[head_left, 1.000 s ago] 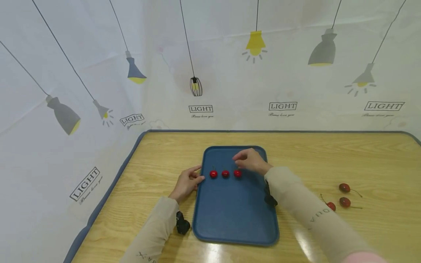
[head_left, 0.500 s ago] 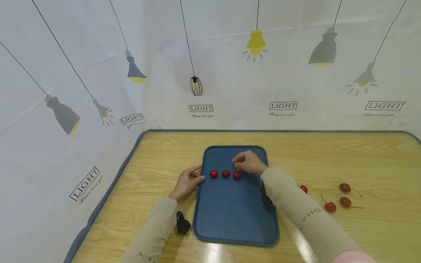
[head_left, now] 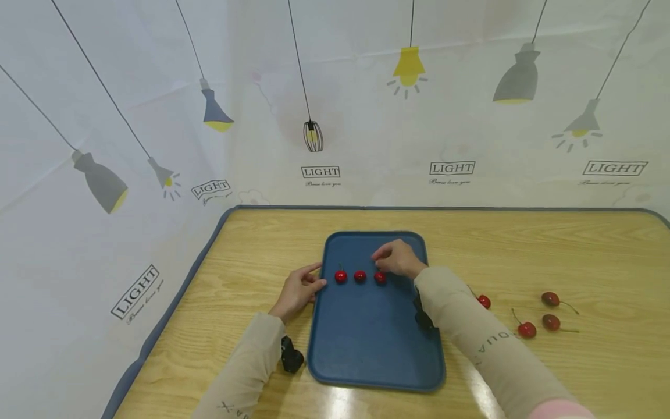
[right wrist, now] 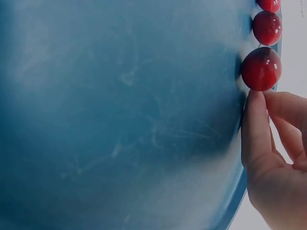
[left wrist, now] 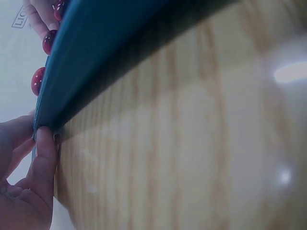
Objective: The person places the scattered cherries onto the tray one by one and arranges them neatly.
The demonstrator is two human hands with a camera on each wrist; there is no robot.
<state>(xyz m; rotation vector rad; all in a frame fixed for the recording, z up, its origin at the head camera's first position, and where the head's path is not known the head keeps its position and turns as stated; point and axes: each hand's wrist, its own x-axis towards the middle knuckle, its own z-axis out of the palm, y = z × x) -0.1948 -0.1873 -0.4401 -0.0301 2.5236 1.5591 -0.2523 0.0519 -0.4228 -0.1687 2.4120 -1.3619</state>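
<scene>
Three red cherries form a row across the blue tray (head_left: pixel 377 337): a left cherry (head_left: pixel 341 277), a middle cherry (head_left: pixel 360 276) and a right cherry (head_left: pixel 380 278). My right hand (head_left: pixel 399 258) reaches over the tray from the right. Its thumb and index finger pinch the right cherry at its stem end; in the right wrist view the fingertips (right wrist: pixel 257 98) meet right at this cherry (right wrist: pixel 261 69), and the stem is hidden. On the left side my left hand (head_left: pixel 297 291) grips the tray's rim, its thumb (left wrist: pixel 44 153) against the edge in the left wrist view.
Several more cherries lie on the wooden table (head_left: pixel 523 250) to the right, among them a cherry (head_left: pixel 527 330) with its stem up and a cherry (head_left: pixel 484 301) beside my right sleeve (head_left: pixel 471 314). A cloth printed with lamps (head_left: pixel 366 116) stands behind the table.
My right hand has lowered slightly onto the right cherry and shifted it a little. The right forearm moved left, uncovering cherries on the table. The left hand stays at the rim.
</scene>
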